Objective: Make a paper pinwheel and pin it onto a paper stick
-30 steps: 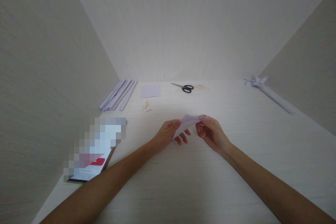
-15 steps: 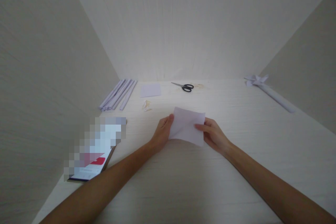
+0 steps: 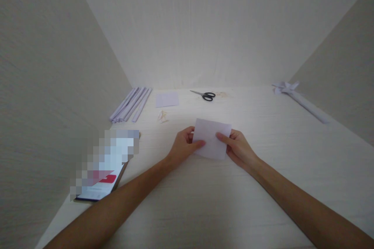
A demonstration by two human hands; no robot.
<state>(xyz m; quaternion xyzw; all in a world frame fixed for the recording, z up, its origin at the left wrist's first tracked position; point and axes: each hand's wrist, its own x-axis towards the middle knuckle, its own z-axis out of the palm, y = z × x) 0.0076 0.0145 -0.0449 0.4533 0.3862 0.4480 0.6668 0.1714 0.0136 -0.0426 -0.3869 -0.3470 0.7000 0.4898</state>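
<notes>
Between my hands, above the white table, is a square sheet of white paper [image 3: 212, 149]. My left hand [image 3: 185, 144] grips its left side, thumb lying across the front and fingers behind. On the right side, my right hand [image 3: 238, 146] pinches the sheet, its thumb also on the front face and its fingers mostly hidden behind. Beyond the sheet lie scissors [image 3: 208, 96] with black handles, closed, blades pointing left. Another flat paper sheet [image 3: 167, 100] rests on the table to their left.
Several rolled paper tubes [image 3: 131, 105] lie at the back left. A lit phone [image 3: 109, 179], partly blurred out, sits by my left forearm. At the back right is a paper pinwheel [image 3: 286, 87] on a rolled stick. Small scraps [image 3: 163, 116] lie near the middle. Walls enclose three sides.
My left thumb has moved from the sheet's left edge onto its front face. The paper has shifted slightly right and looks flatter. My right hand keeps its grip.
</notes>
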